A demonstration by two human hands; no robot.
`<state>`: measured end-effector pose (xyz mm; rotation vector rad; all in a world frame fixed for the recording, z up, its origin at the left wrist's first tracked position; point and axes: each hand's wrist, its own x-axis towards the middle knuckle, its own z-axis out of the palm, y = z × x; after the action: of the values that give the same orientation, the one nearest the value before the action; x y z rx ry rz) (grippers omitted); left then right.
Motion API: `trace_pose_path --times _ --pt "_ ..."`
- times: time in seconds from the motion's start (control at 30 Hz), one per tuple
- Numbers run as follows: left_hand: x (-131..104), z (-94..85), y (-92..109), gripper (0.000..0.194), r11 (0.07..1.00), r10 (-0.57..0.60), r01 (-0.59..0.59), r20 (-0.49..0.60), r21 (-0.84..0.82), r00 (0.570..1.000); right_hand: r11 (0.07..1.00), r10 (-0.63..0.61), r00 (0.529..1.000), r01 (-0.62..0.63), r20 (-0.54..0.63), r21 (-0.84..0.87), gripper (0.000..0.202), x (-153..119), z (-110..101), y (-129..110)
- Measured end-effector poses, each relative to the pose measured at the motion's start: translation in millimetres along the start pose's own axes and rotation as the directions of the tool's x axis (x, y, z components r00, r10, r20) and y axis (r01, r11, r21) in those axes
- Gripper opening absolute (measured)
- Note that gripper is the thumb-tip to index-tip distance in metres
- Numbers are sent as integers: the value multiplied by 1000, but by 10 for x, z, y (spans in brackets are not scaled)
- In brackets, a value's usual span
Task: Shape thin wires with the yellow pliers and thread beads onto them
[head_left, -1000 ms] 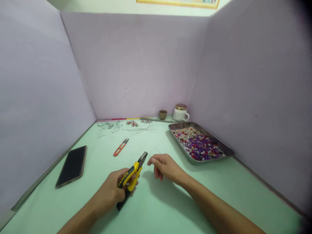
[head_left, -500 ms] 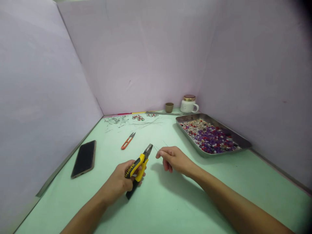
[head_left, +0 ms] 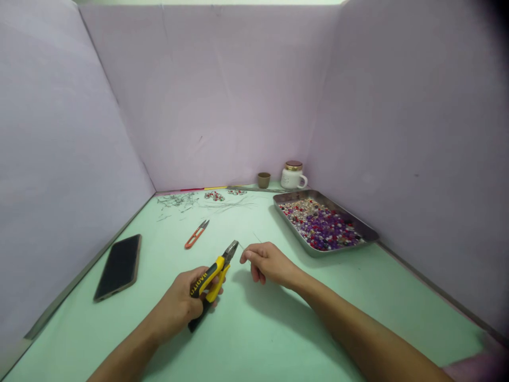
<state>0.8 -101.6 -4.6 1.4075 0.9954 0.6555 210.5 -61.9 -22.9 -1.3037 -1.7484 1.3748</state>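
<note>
My left hand (head_left: 183,300) is wrapped round the black and yellow handles of a pair of pliers (head_left: 218,274), whose metal jaws point up and to the right. Just right of the jaws, my right hand (head_left: 266,261) pinches a thin wire (head_left: 242,246). One end of the wire reaches the tip of the pliers; whether the jaws grip it is too small to tell. Another stretch of wire sticks out behind the right hand. Beyond the pliers lies a pair of orange thread snips (head_left: 196,235).
A metal tray (head_left: 292,237) of mixed beads stands at the right. A phone (head_left: 118,267) lies at the left. Toward the back are loose wire pieces (head_left: 178,200), beaded pieces (head_left: 214,196), a small brown cup (head_left: 263,180) and a lidded white mug (head_left: 292,178). Pale walls enclose the table.
The whole view has shifted, so things appear further left. The right hand and the wire are a little closer to the pliers' jaws. Both hands keep their holds.
</note>
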Motion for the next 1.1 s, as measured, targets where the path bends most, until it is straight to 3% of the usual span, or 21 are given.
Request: trace_pose_path --times 0.13,0.23,0.27,0.33,0.4,0.47,0.57,0.73,0.9,1.1 --pt "-12 99 2 30 990 -30 37 -55 136 998 1000 10 1000 -10 -7 -15 21 2 3 18" --pt "18 68 -74 31 949 -5 61 -179 309 984 999 31 999 -32 -18 -24 22 -22 16 -10" --pt "34 14 -97 31 935 21 68 -244 349 970 999 37 999 -37 -15 -20 22 -32 21 -24" --pt "66 -150 -116 31 911 81 115 -445 396 892 999 44 999 -44 -10 3 21 -49 27 -49" --pt "82 -331 -90 38 956 54 115 -551 268 833 997 43 999 -42 -15 60 20 -52 21 -64" --pt "81 -448 -35 43 996 24 29 -594 79 804 986 38 999 -34 -24 163 20 -45 1 -74" --pt "54 -436 40 47 995 -23 -39 -571 -96 820 952 -20 997 43 -79 303 22 -45 -55 -98" --pt "5 -210 57 50 989 -66 6 -403 -147 913 914 -118 962 202 -245 353 23 -61 -166 -119" --pt "-13 -121 -7 51 989 -57 20 -260 -145 964 773 -69 957 230 -282 591 23 16 -207 -29" --pt "-10 -48 -16 51 988 -89 62 -197 -138 976 634 18 945 242 -327 735 23 79 -184 11"
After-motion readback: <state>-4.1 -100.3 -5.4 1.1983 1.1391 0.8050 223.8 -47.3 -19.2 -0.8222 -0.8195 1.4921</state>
